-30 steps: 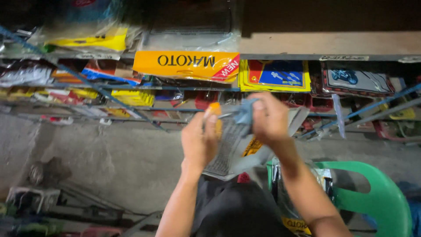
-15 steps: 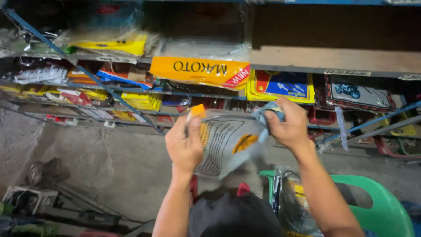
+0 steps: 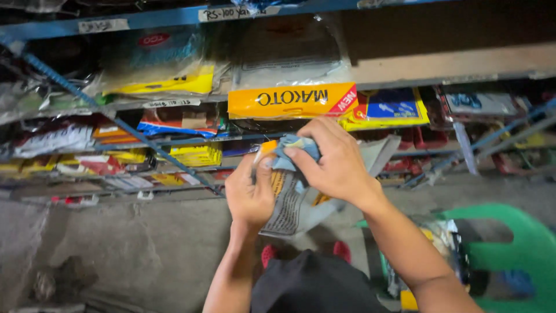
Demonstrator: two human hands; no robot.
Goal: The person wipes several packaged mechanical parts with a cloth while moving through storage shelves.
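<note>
Packed blue shelves (image 3: 174,17) in front of us; our left hand (image 3: 250,194) grips a flat packet (image 3: 295,206) while our right hand (image 3: 333,162) pinches a blue cloth (image 3: 292,152) against it, wiping it down mid-air.

Blue metal shelving (image 3: 133,20) stacked with plastic-wrapped packets; orange-yellow packet (image 3: 292,100) at centre; green plastic chair (image 3: 518,243) lower right; concrete floor (image 3: 127,249) below.

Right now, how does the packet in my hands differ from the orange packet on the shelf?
The held packet is clear and grey with small orange patches, while the orange packet is solid orange. The held packet is crumpled and gripped by the left hand and right hand; the orange packet lies flat and untouched. Both are flat plastic packs.
</note>
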